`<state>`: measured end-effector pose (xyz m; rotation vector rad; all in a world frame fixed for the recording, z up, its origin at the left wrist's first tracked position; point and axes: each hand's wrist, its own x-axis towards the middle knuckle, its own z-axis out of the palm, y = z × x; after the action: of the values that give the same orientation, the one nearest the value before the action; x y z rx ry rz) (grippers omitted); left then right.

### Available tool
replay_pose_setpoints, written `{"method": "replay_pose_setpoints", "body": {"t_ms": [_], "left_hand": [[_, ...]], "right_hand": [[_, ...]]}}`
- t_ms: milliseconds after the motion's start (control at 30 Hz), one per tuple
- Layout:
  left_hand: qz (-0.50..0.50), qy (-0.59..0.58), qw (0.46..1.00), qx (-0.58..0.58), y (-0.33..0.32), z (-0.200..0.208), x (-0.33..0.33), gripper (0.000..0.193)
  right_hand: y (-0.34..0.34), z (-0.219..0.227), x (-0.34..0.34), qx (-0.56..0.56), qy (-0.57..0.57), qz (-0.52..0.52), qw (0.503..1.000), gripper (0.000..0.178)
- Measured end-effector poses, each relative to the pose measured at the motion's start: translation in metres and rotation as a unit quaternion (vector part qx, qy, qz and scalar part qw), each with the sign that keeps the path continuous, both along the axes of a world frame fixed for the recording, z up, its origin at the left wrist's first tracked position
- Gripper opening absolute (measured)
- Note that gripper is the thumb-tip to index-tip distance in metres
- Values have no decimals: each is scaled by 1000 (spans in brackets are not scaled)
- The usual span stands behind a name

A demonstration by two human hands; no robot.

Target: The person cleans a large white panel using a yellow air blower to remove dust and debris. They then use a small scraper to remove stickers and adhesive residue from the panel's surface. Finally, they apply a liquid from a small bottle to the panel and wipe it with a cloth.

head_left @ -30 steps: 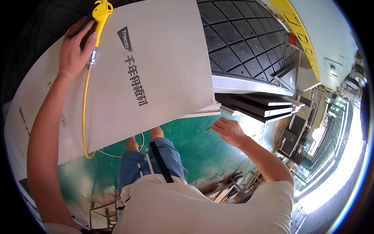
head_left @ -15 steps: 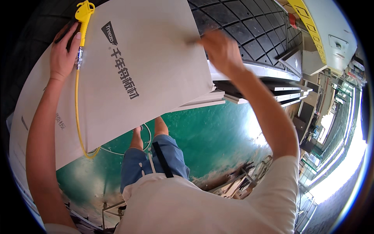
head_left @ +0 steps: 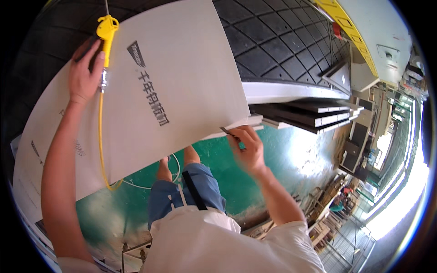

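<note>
A yellow air blow gun lies on a large pale printed board, joined by a metal coupling to a yellow air hose. My left hand rests on the board beside the gun, thumb near its handle. A slim black object runs along those fingers; its kind is unclear. At the board's near right corner, my right hand is closed in a pinch on a small thin dark blade-like piece. Its tip is at the board's edge.
Black grooved matting covers the table beyond. Dark and white panels are stacked at the right, below a white rail. A machine with a yellow strip stands far right. The floor is green.
My right hand has swept down toward me, from above the board's right edge to its near corner. The board, blow gun and left hand sit slightly lower and farther right in view.
</note>
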<state>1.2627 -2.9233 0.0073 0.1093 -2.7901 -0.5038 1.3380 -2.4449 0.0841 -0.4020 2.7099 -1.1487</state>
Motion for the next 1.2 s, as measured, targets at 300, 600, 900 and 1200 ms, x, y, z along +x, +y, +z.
{"method": "replay_pose_setpoints", "body": {"t_ms": [300,600,900,1200], "left_hand": [[-22,20,1000,-11,7,13,-3,46],[-10,-7,1000,9,10,24,-1,45],[-21,6,1000,0,12,27,-5,44],[-69,39,996,31,4,31,-10,49]], "right_hand": [[-221,-48,-174,-53,177,-20,983,9],[-205,-78,-302,109,234,-6,966,12],[-153,-54,-319,19,125,-114,985,22],[-172,-55,-319,73,150,-143,976,23]]}}
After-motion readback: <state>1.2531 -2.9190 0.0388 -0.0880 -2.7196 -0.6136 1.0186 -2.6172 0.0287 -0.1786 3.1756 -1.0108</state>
